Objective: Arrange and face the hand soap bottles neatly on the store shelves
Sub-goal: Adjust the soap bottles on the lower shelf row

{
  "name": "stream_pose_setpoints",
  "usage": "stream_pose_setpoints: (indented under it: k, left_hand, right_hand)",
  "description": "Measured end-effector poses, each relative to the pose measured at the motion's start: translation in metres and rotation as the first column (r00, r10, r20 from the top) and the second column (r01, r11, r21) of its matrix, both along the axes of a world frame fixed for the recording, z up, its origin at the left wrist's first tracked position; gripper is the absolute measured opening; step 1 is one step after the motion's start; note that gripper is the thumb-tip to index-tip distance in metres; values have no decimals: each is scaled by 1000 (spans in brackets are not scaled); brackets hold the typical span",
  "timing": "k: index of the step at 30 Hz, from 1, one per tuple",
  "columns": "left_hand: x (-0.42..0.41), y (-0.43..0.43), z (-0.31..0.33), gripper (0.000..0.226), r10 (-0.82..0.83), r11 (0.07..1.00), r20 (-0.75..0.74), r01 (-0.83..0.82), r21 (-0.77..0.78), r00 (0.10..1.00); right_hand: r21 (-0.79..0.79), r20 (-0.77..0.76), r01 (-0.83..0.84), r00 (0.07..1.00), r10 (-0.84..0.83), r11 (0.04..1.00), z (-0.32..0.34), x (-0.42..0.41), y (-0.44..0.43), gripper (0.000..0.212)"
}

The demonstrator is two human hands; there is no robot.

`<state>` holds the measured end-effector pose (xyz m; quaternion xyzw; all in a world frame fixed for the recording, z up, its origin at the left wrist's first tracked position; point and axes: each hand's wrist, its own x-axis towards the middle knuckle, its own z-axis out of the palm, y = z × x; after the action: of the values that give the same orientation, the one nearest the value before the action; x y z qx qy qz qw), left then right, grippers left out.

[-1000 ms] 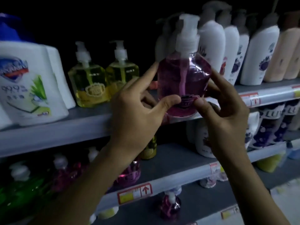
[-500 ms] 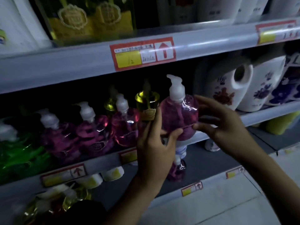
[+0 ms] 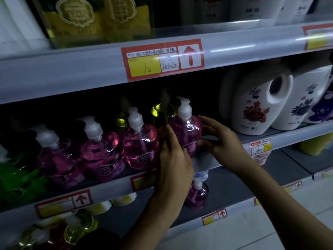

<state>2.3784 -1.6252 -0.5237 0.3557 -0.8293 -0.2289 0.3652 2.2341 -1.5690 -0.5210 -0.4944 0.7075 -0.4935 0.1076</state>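
Note:
A pink hand soap bottle (image 3: pixel 187 132) with a white pump stands at the right end of a row on the middle shelf (image 3: pixel 270 139). My left hand (image 3: pixel 173 163) wraps its left and front side. My right hand (image 3: pixel 219 139) touches its right side with fingers spread. Left of it stand three more pink bottles (image 3: pixel 139 141), then green ones (image 3: pixel 16 177) in the dark. Two yellow bottles (image 3: pixel 162 112) stand behind the row.
Large white detergent jugs (image 3: pixel 255 109) stand right of the pink bottle on the same shelf. Yellow bottles (image 3: pixel 86 20) sit on the upper shelf above a red price tag (image 3: pixel 162 59). A small pink bottle (image 3: pixel 197 193) stands on the lower shelf, below my hands.
The pink bottle came down from the upper shelf to the middle shelf and now stands at the end of the pink row. My right fingers have spread.

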Motion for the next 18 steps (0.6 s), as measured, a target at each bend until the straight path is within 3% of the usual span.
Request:
stream_pose_setpoints:
  k: [7,13,16,18]
  left_hand:
    - [23,-2,4,76,-24,997,38,22,71,999]
    - [48,3,27,26,-57,967,-69,38,-251,996]
    - [68,-15,67,14,55,925,-175,-116,-362,983]
    - [72,-36,99,21,224,907,-122,-252,-337,967]
  right_hand:
    - [36,26,-55,998,54,998,-1,7,-7,70]
    - [88,20,-107,994,105,990,4,7,-9,63]
    - [77,50,-97,994,93,992,12,-3,-15,43]
    - [-10,105,19,994,-18,1000,21,-9,-27,24]
